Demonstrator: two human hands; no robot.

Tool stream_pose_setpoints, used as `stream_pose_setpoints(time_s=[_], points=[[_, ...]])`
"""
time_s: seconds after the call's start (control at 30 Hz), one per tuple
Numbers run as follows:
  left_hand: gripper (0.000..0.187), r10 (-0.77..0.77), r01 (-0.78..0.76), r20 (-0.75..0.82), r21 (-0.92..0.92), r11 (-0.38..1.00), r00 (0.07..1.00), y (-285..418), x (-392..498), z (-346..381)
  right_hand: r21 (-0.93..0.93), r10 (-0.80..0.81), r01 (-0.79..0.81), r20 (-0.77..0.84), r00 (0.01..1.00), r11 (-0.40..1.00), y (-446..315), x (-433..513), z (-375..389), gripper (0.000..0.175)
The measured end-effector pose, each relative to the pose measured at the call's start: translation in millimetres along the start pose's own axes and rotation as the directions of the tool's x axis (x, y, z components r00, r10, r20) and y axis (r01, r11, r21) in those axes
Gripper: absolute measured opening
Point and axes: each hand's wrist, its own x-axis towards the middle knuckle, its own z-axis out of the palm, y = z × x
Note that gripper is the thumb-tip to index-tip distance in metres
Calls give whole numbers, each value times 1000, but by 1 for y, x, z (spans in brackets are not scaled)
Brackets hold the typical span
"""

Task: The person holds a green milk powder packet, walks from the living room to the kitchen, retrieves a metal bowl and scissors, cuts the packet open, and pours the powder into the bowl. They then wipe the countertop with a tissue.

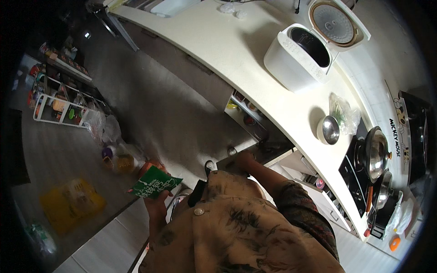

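My left hand (158,200) grips a green pouch (155,183) that bears white writing, held left of my torso over the edge of the dark counter. Around the middle, my right hand (245,160) is lowered to the top of a pulled-out cabinet drawer (273,150) under the white worktop. Its fingers are dark and partly hidden, so I cannot tell whether they grip the drawer or anything inside. Just beyond it is an open storage compartment (245,111) with several jars or containers.
On the white worktop (218,44) stand an open rice cooker (297,61), a metal bowl (329,130) and a plastic bag with greens (343,114). A lidded wok (375,155) sits on the hob. To the left are a white rack (59,121), bottles and a yellow bag (71,204).
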Motion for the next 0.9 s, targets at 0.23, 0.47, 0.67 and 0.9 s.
stream_pose_setpoints(time_s=[0.23, 0.47, 0.67, 0.9], points=[[31, 33, -27, 60, -102, 994, 998, -5, 5, -2, 316, 243, -156, -257, 935, 936, 18, -24, -21, 18], [52, 83, -47, 206, -176, 983, 975, -9, 16, -4, 614, 418, 284, -743, 522, 737, 65, -146, -102, 17], [45, 94, -53, 194, -208, 977, 976, -6, 18, 9, 545, 537, 64, -837, 106, 836, 127, -202, -118, 18], [43, 0, 34, 227, -145, 989, 974, -23, 29, 1, 500, 694, -569, -695, 186, 653, 163, -162, -73, 23]])
